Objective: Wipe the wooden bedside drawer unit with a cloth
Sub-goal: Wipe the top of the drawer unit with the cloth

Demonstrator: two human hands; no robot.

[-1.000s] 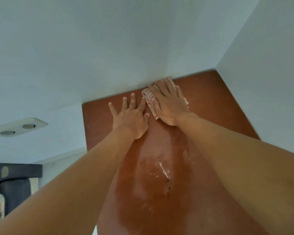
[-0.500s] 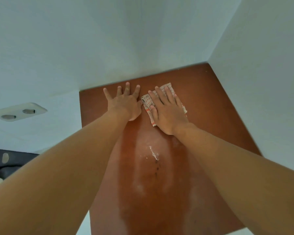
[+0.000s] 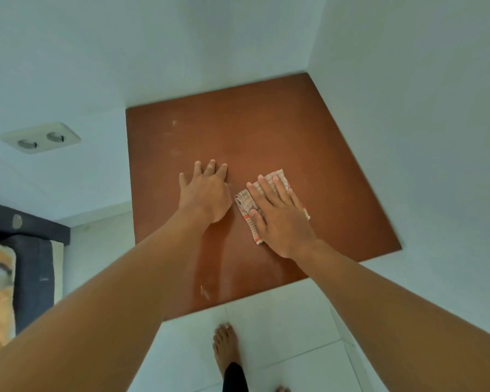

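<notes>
Mid-wipe at frame centre: the right hand [image 3: 280, 219] presses the cloth [image 3: 245, 203] under flat, spread fingers on the drawer unit [image 3: 266, 131], left hand [image 3: 207, 193] braced open and empty beside; the faintly smudged upper-left area probably comes next.

Pale walls [image 3: 181, 46] met in a corner beyond the hands, double socket [image 3: 40, 137] far left, white tiled floor [image 3: 280, 335] below, dark bed frame [image 3: 31, 267] lower left

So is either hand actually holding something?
Neither grips anything. The right hand presses flat on the cloth; the left hand lies bare on the wood.
</notes>
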